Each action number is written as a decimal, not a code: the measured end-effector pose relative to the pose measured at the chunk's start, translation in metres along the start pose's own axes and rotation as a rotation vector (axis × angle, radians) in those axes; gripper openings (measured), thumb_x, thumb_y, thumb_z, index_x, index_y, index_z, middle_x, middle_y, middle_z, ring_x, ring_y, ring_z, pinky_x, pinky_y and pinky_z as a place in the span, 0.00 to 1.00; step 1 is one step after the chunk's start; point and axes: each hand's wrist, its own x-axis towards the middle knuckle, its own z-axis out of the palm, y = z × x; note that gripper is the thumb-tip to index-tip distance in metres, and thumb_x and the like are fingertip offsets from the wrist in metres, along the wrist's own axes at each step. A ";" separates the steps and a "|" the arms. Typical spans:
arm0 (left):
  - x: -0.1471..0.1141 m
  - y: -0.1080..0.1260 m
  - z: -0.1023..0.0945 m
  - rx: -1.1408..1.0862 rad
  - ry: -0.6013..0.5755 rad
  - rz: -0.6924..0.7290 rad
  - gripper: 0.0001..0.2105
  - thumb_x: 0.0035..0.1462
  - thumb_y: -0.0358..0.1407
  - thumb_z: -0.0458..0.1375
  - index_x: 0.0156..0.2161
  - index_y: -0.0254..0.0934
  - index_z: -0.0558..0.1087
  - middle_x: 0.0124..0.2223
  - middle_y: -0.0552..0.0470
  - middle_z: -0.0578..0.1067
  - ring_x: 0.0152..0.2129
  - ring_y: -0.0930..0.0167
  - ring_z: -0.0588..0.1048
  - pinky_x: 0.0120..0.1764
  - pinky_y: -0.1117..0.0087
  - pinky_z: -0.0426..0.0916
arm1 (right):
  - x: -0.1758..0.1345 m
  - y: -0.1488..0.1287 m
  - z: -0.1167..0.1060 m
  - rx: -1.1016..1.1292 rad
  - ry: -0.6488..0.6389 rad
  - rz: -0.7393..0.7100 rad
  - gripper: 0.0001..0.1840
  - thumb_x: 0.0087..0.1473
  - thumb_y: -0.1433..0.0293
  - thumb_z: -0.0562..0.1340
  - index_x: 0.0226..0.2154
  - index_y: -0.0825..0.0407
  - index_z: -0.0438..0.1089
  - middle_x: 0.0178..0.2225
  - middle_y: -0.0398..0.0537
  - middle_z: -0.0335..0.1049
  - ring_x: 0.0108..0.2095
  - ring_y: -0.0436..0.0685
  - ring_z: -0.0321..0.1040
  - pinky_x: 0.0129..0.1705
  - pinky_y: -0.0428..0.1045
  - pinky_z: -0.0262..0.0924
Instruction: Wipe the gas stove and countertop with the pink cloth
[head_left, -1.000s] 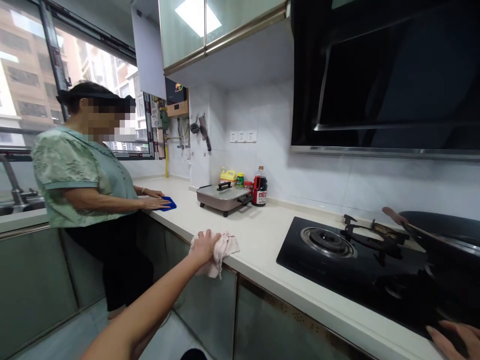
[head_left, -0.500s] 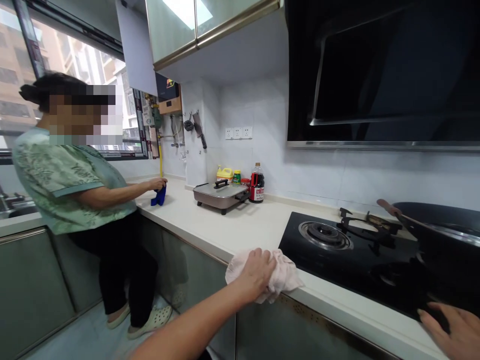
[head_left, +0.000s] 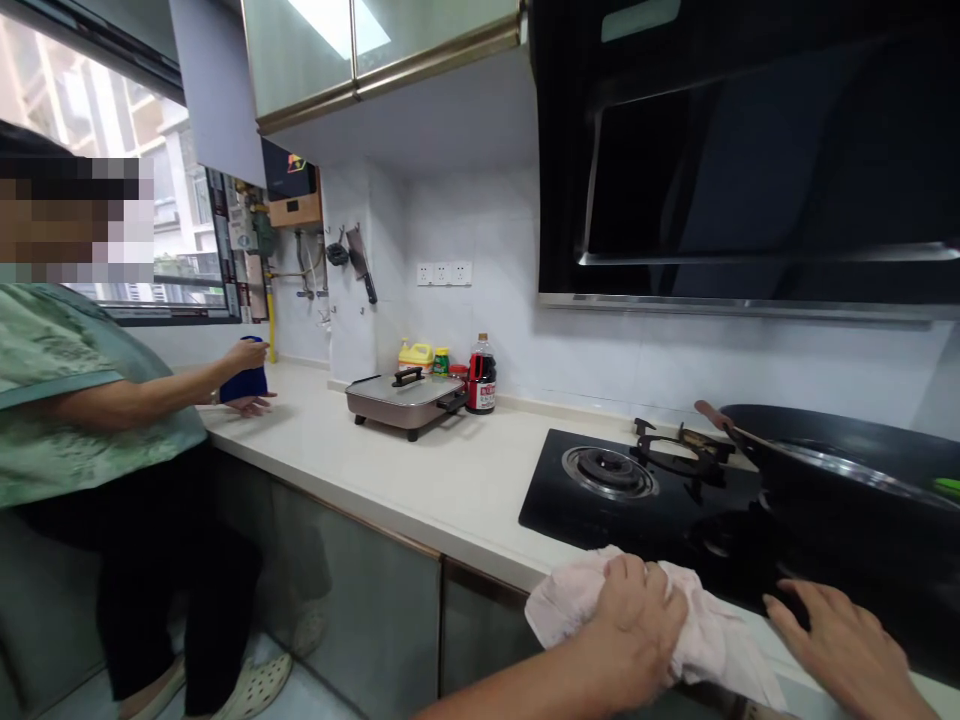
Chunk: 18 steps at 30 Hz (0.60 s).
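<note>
A pale pink cloth (head_left: 559, 605) is bunched under my left hand (head_left: 637, 620), whose fingers are curled over it at the counter's front edge, by the black gas stove (head_left: 540, 500). Part of the cloth droops over the edge. Beside it, to the right, my right hand (head_left: 847, 635) lies at the stove's front edge, thumb and fingers apart, with no object visible in it. A large black wok (head_left: 802, 480) with a wooden handle rests on the right burner. The left burner (head_left: 611, 470) has its pan support off, lying behind it.
Left along the white counter (head_left: 442, 490) stand a lidded electric pan (head_left: 405, 405) and a soy sauce bottle (head_left: 481, 378). A co-worker (head_left: 82, 400) at the far left handles a blue cloth (head_left: 244, 378). The range hood (head_left: 720, 180) hangs above the stove.
My left hand and the cloth have moved right along the counter edge, closer to my right hand. The view has turned right. The co-worker's blue cloth is more spread out.
</note>
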 end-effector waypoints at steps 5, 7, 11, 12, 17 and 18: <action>0.010 0.005 0.016 -0.163 0.085 0.010 0.29 0.59 0.55 0.60 0.58 0.37 0.70 0.48 0.39 0.71 0.42 0.56 0.66 0.44 0.54 0.63 | 0.000 0.008 0.001 -0.019 -0.073 0.021 0.35 0.48 0.40 0.53 0.43 0.44 0.79 0.50 0.58 0.77 0.47 0.78 0.74 0.49 0.71 0.68; 0.006 -0.004 0.020 -0.234 0.080 -0.007 0.26 0.62 0.54 0.58 0.58 0.41 0.71 0.47 0.40 0.72 0.41 0.57 0.67 0.44 0.54 0.63 | 0.000 0.011 0.001 -0.012 -0.069 0.005 0.34 0.49 0.40 0.54 0.43 0.44 0.79 0.51 0.58 0.77 0.48 0.77 0.74 0.50 0.71 0.67; -0.017 -0.038 0.014 -0.335 0.008 -0.118 0.26 0.61 0.55 0.59 0.61 0.52 0.71 0.50 0.44 0.72 0.42 0.59 0.69 0.45 0.57 0.64 | -0.004 0.009 -0.001 0.002 -0.074 -0.046 0.36 0.53 0.41 0.51 0.46 0.47 0.78 0.52 0.58 0.76 0.50 0.76 0.74 0.54 0.69 0.66; -0.026 -0.049 0.011 -0.341 -0.009 -0.164 0.28 0.59 0.56 0.61 0.63 0.55 0.69 0.52 0.45 0.71 0.43 0.59 0.69 0.46 0.56 0.64 | -0.005 0.007 -0.003 0.000 -0.080 -0.049 0.37 0.54 0.41 0.51 0.47 0.48 0.78 0.52 0.58 0.76 0.51 0.75 0.73 0.55 0.69 0.66; -0.083 -0.112 0.000 -0.279 -0.068 -0.380 0.41 0.46 0.56 0.71 0.66 0.59 0.67 0.63 0.45 0.67 0.53 0.53 0.68 0.55 0.52 0.64 | -0.009 -0.006 -0.011 -0.033 -0.101 -0.036 0.37 0.57 0.42 0.49 0.50 0.49 0.77 0.55 0.58 0.74 0.53 0.75 0.70 0.56 0.69 0.64; -0.095 -0.126 -0.002 -0.271 -0.078 -0.413 0.41 0.46 0.53 0.73 0.66 0.59 0.68 0.63 0.45 0.67 0.54 0.52 0.68 0.56 0.52 0.64 | -0.009 -0.008 -0.013 -0.038 -0.106 -0.032 0.37 0.57 0.42 0.48 0.50 0.48 0.77 0.56 0.57 0.73 0.54 0.75 0.70 0.56 0.69 0.64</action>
